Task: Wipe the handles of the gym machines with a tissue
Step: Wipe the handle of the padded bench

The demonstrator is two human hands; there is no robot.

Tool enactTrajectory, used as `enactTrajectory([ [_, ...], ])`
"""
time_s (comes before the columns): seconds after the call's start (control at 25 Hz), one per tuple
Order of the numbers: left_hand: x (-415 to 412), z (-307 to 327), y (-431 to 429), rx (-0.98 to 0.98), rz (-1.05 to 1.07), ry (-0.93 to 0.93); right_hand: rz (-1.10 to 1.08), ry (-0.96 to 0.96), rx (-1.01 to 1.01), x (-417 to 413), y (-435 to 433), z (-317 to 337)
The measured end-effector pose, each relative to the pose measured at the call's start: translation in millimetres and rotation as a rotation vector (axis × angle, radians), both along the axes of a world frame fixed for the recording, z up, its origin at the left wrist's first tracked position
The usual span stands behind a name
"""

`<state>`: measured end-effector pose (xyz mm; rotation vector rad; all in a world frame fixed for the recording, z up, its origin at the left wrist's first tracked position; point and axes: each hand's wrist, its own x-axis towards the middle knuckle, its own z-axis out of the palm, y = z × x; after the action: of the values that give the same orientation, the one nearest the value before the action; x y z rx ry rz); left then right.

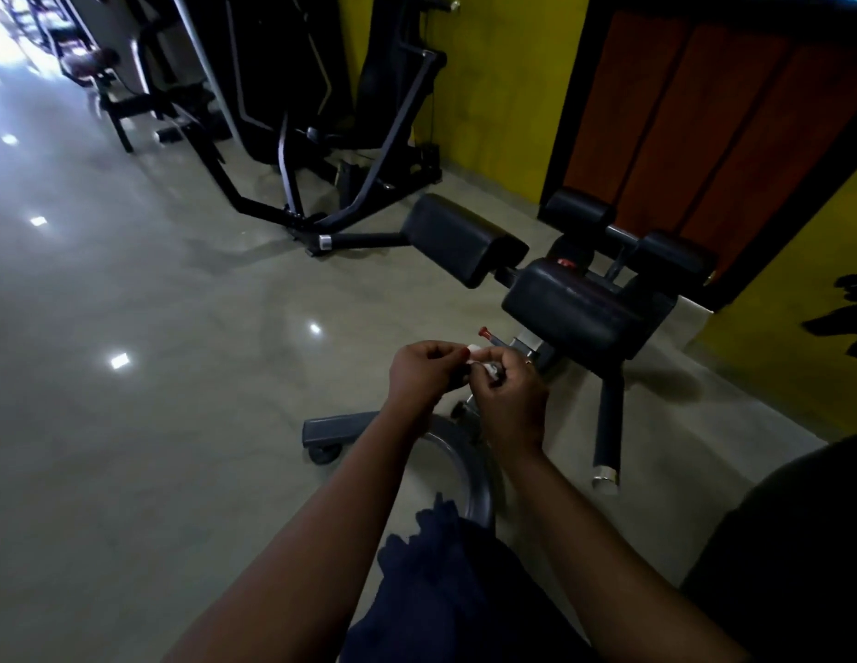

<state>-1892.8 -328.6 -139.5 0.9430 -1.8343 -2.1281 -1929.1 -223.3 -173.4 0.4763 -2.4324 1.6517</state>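
Observation:
Both my hands meet in the middle of the head view, over a low black padded bench machine [584,308]. My left hand [424,375] and my right hand [510,394] have curled fingers, and between them they pinch a small white tissue [481,363]. Only a little of the tissue shows between the fingertips. A small red-tipped knob [484,331] on the machine sticks out just behind my hands. A black handle bar with a silver end cap [608,437] points toward me at the right of my right hand.
A grey curved base frame with a wheel [328,437] lies under my forearms. A larger black machine [321,126] stands at the back against a yellow wall [503,88]. A brown door [704,112] is behind the bench. Shiny floor [129,375] spreads left.

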Motion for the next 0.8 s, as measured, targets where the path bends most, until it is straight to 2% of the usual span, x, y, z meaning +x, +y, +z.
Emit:
enactTrajectory([
  [0.36, -36.9, -4.6, -118.8, -0.008, 0.148, 0.033, 0.132, -0.013, -0.049, -50.9, -126.3, -5.0],
  [0.8, -148.3, -12.0, -276.4, 0.006, 0.229, -0.097, 0.3, -0.09, 0.036, -173.0, -281.2, -14.9],
])
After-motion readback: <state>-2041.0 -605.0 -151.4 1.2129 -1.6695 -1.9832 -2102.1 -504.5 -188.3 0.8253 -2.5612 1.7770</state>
